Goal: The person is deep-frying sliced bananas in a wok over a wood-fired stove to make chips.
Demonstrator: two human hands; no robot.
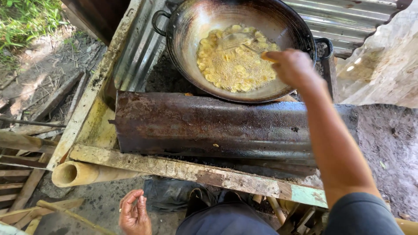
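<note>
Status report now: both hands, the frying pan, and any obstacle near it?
Right hand shut on thin skimmer handle over round dark metal wok of bubbling yellow slices. Left hand open, low, holding nothing. Rusty metal sheet lies before wok.

**Outdoor cook spot, daylight**

You're over bare dirt ground (387, 139), with grass (21, 17) at top left. Corrugated metal sheet (348, 17) behind, rusty curved metal panel (217, 126) in front. Weathered plank (196, 172), bamboo pole (82, 173), scrap wood slats (21, 182) left. Hard sun, sharp shadows.
</note>
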